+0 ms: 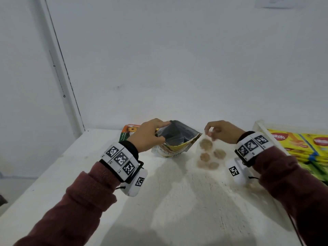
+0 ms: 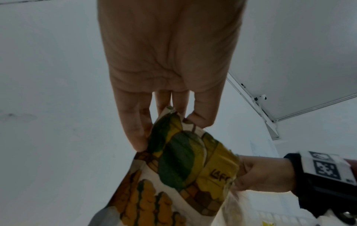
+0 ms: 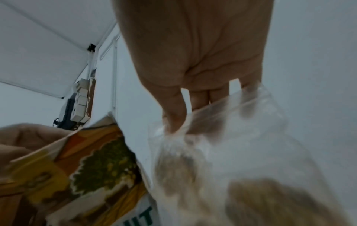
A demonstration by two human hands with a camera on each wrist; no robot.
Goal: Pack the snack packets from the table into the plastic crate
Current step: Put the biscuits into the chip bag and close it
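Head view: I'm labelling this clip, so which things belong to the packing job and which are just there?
Job: printed pouch in left hand; clear cookie bag in right hand; crate with yellow packets; orange packet.

Just there: wall paper.

Both arms reaching forward, left hand (image 1: 148, 134) pinching a pouch (image 1: 177, 139) top, right hand (image 1: 221, 131) pinching a clear bag (image 1: 208, 153) top

Dim, flat, cool light from overhead; soft arm shadows on the white wooden table (image 1: 177, 201). Head view bends at edges. Right wrist view motion-blurred on the clear plastic cookie bag (image 3: 241, 152); noise, no glare
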